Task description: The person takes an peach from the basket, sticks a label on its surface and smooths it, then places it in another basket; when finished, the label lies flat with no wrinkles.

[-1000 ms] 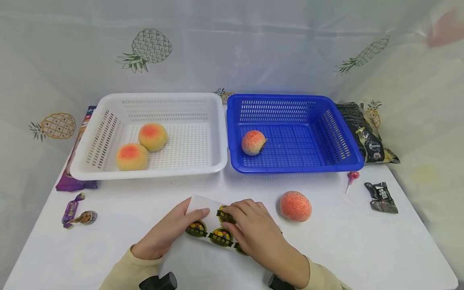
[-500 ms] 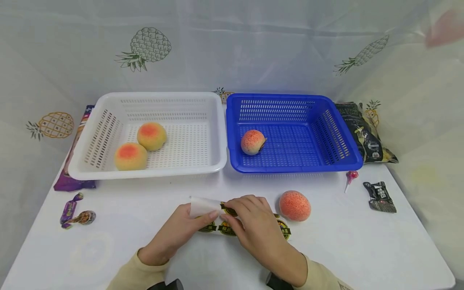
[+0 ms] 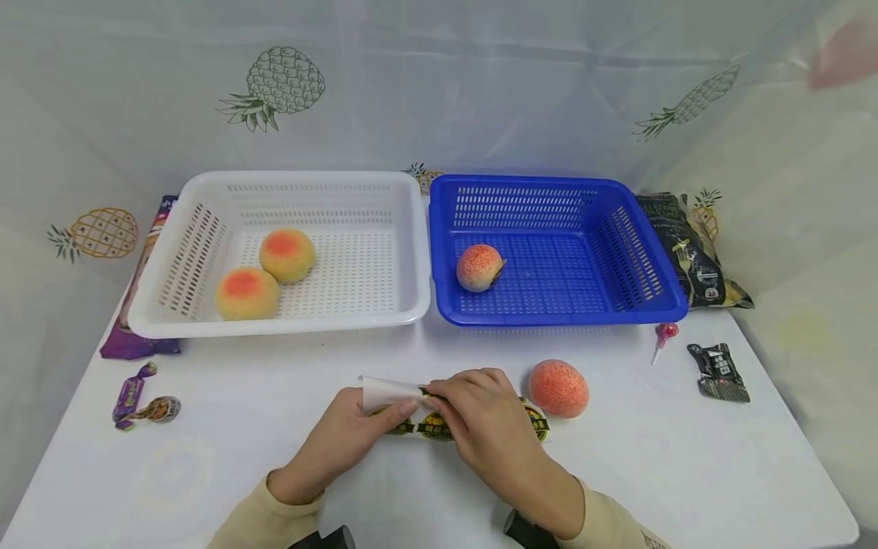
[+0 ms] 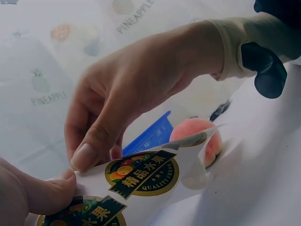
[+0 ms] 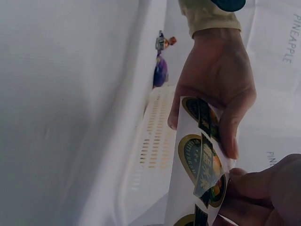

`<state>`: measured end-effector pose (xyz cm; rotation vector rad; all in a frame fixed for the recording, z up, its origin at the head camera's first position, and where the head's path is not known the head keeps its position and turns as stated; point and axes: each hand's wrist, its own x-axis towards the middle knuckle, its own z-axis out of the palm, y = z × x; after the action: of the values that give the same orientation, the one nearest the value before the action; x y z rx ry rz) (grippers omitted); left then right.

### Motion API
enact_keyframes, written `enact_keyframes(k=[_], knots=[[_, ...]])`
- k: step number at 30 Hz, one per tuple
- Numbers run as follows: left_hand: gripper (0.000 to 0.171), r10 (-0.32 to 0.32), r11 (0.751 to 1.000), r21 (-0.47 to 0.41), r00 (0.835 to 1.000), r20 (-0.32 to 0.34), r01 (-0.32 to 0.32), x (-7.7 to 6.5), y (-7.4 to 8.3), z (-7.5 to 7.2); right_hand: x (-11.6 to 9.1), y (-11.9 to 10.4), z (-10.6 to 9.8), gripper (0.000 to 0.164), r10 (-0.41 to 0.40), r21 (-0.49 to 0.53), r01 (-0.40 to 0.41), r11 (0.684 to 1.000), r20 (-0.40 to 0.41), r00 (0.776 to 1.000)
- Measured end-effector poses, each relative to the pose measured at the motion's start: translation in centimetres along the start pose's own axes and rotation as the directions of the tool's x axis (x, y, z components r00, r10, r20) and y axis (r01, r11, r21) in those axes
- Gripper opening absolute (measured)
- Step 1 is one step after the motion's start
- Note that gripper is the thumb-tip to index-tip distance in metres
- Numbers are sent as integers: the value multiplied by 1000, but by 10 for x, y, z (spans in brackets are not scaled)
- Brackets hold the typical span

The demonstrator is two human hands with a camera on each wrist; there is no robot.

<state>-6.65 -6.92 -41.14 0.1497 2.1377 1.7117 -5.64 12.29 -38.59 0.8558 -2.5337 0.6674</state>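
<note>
A white sheet of round black-and-gold fruit stickers (image 3: 384, 392) is held up over the front middle of the table, bent along its upper edge. My left hand (image 3: 343, 433) grips its left end, thumb on the printed face. The thumb and fingers of my right hand (image 3: 495, 427) pinch the sheet's edge beside one sticker (image 4: 141, 173). In the right wrist view, both thumbs lie close together at that edge, near a sticker (image 5: 202, 165). Just beyond my right hand a pink toy peach (image 3: 559, 389) rests on the table.
Behind stand a white basket (image 3: 274, 329) with two yellow-red peaches (image 3: 248, 294) and a blue basket (image 3: 562, 319) with one speckled peach (image 3: 479, 268). Wrapped candies (image 3: 132, 396) lie left; a lollipop (image 3: 665, 334), a small black packet (image 3: 719, 372) and a black snack bag (image 3: 693, 259) lie right.
The sticker sheet has tilted up from showing its printed face to bending along its upper edge. My left hand has shifted right, closer to my right hand, which stays nearly in place.
</note>
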Motion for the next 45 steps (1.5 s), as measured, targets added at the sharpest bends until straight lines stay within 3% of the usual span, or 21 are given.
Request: enact_keyframes(k=[15,20,27,33,41,45], knots=[[27,85,996,-4,996,4,-85,1,4,0,6,1,-3,11,-52,-13,51,999,-44,998],[27,71,997,-13,997,-12,-72,1,4,2,7,0,-2,11,-42,4,42,999,-70,997],[32,-38,995,-88,999,-26,36,-1,3,4,10,-1,3,8,-6,47,13,999,-160,987],[38,-135,974,-185,991,-6,132,-1,-3,0,12,9,-3,5,112,123,-88,988,-199,974],[38,-212,956,-202,977,25,213,-4,-22,-18,9,19,-14,4,305,268,-262,927,-133,943],[44,-260,954,-167,965,-42,250,-7,-31,-26,7,23,-16,6,363,291,-317,903,-117,925]])
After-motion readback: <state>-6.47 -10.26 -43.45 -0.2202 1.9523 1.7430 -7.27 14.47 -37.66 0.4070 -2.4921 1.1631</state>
